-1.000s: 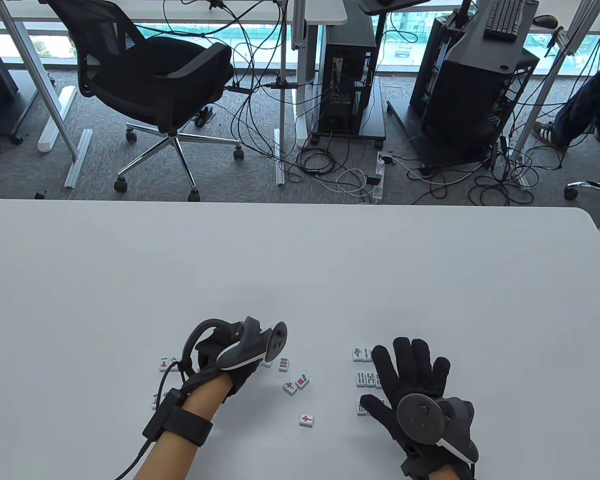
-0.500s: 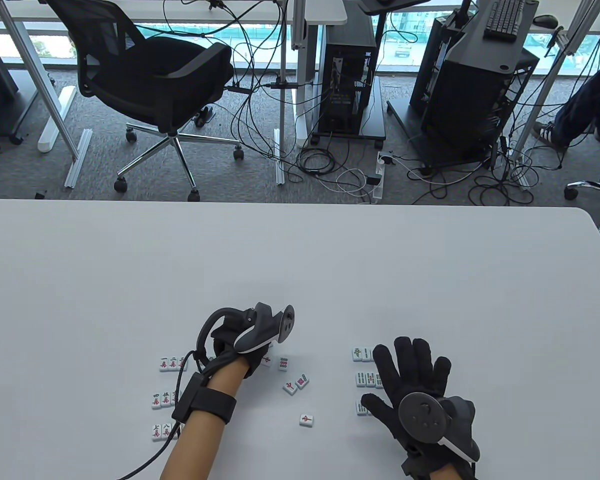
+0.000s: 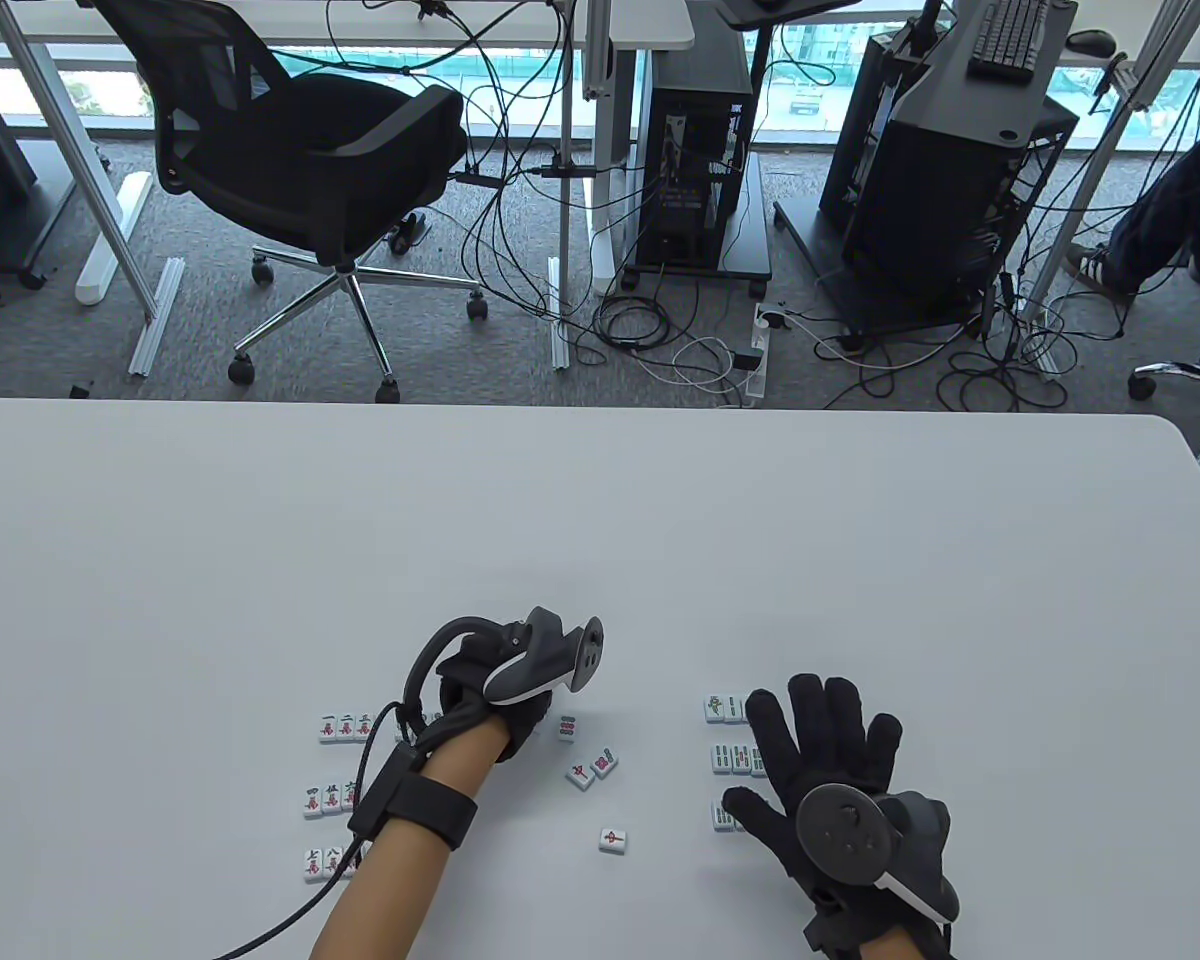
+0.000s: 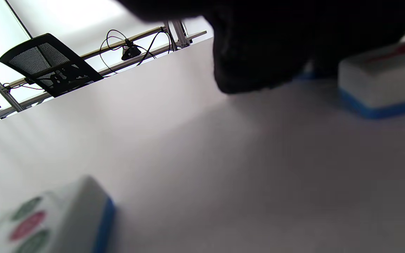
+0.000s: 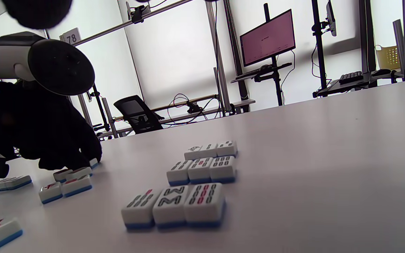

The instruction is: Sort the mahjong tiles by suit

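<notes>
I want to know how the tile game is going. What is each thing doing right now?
Left hand: fingers down on a hidden tile.
Right hand: spread flat above the bamboo tiles.
Bamboo tiles: three neat rows, face up.
Character tiles: rows, partly hidden by the arm.
Loose tiles: scattered, unsorted.
</notes>
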The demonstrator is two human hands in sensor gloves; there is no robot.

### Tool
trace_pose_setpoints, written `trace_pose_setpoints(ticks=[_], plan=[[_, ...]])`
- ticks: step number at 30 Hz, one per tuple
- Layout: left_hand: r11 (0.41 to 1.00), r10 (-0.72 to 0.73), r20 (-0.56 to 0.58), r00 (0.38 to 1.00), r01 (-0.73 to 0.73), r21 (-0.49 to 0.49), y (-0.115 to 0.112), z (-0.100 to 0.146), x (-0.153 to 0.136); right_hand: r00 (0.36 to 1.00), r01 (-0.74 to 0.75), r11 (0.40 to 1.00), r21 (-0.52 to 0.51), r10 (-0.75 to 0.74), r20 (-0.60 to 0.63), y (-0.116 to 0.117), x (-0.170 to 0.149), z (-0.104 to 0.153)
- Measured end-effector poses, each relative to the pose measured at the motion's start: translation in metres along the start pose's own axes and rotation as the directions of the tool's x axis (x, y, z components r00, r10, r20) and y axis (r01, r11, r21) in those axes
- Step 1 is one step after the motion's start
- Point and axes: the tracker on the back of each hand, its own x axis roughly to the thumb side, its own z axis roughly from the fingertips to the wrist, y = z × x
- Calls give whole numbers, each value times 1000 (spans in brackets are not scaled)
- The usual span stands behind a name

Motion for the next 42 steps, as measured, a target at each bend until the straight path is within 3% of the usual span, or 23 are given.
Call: trace_pose_setpoints(ticks=[5, 10, 18, 27, 34, 42], plan=[[1000, 18, 21, 1000, -18, 7, -2, 0, -1, 1000, 4, 1000, -1, -4, 2, 0, 0, 0], [986, 54, 76, 996, -65, 153, 10, 21, -15, 1000, 13, 1000, -10, -13, 2, -1, 0, 0], [979, 78, 192, 978, -112, 172, 16, 85, -53, 1000, 1, 1000, -10, -1, -1, -1, 0, 1], [987, 74, 229, 971, -104, 122, -16, 148, -76, 1000, -23, 1000, -3, 23, -3, 0, 1, 1], [997, 18, 256, 967, -36, 65, -42, 162, -67, 1000, -31, 1000, 3, 31, -1, 1, 2, 1], [999, -5, 239, 971, -6, 45, -57, 157, -64, 1000, -29, 1000, 3, 29, 2, 2, 3, 0]])
